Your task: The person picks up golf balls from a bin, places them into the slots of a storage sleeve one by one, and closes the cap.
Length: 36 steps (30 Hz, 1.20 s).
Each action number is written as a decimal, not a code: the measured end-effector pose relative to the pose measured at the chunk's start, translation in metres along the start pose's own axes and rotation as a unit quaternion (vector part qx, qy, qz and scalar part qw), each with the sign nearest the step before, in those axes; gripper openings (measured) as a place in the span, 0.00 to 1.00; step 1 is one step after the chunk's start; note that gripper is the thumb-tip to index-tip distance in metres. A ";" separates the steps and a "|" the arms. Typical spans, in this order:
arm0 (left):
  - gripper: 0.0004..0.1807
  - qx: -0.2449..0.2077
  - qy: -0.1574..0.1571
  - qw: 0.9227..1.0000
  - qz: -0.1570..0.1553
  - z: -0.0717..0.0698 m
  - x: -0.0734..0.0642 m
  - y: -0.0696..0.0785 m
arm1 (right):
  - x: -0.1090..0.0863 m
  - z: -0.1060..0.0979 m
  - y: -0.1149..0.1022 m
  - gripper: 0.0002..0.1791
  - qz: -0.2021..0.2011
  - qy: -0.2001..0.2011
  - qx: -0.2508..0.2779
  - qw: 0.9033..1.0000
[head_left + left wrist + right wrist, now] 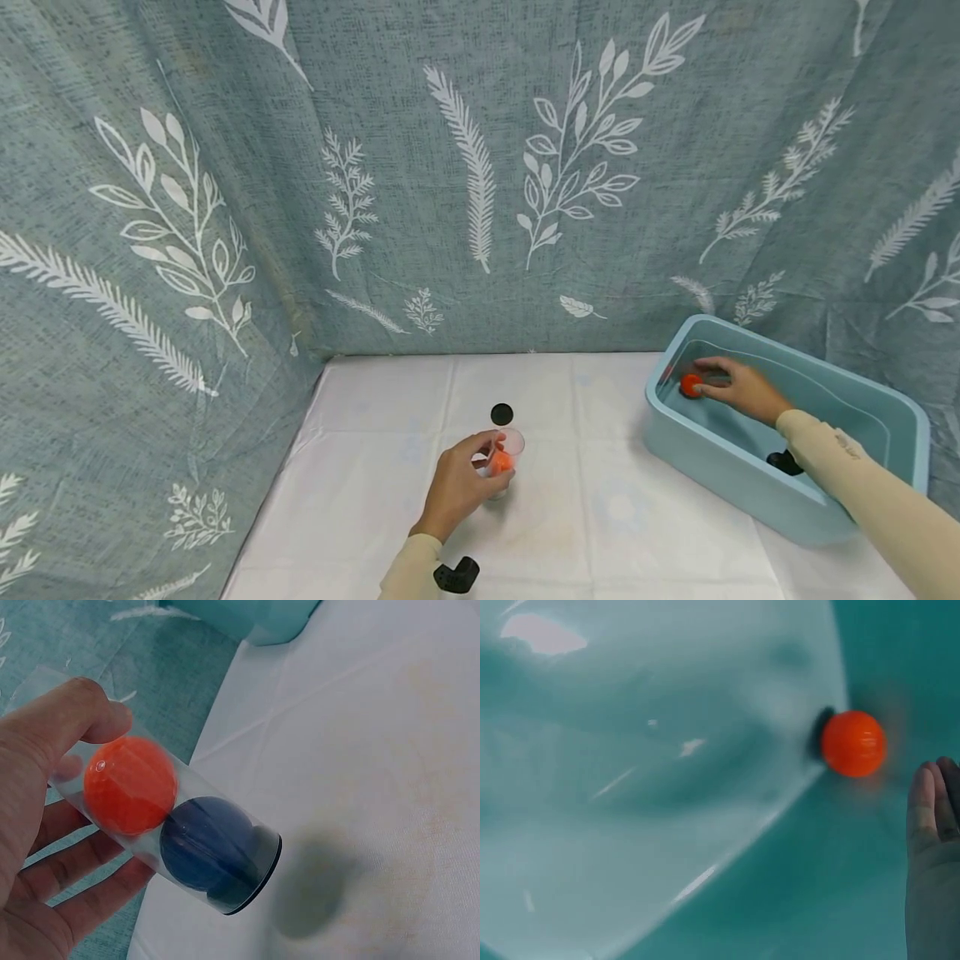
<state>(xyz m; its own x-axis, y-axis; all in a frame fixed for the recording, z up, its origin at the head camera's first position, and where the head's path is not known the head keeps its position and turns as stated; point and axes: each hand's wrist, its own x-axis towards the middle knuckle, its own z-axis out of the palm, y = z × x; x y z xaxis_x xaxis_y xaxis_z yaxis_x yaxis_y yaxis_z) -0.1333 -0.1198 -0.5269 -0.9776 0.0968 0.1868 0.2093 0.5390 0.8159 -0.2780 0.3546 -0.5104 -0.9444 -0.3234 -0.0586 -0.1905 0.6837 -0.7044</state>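
Tilted over the white cloth, a clear plastic tube [264, 851] is gripped by my left hand [459, 483], its thumb on one side and fingers on the other. Inside sit an orange ball [129, 784] and, towards the dark-rimmed end, a dark blue ball [206, 844]. My right hand [738, 392] reaches down into the blue-green bin [750, 496]. Close to its fingertips lies another orange ball [853, 744], against the bin's inner wall. In the right wrist view the fingers [924, 806] look straight, with a gap between them and that ball.
A black disc [502, 414] lies on the white cloth [600, 517] just beyond the tube. Patterned grey-green fabric [420, 192] hangs behind and at the left. The bin's raised walls surround the right hand. Black wrist devices [456, 575] sit at both sleeves.
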 end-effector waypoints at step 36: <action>0.27 0.010 -0.007 1.000 -0.007 0.002 0.000 -0.008 | 0.029 0.032 0.044 0.24 -0.051 -0.038 -0.031 0.998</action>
<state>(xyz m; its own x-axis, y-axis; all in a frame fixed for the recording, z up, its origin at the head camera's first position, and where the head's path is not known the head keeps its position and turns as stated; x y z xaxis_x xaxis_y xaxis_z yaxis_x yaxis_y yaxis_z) -0.1345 -0.1220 -0.5345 -0.9806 0.1005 0.1682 0.1955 0.5570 0.8072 -0.3051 0.3549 -0.5659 -0.8968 -0.4404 -0.0433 -0.3031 0.6826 -0.6649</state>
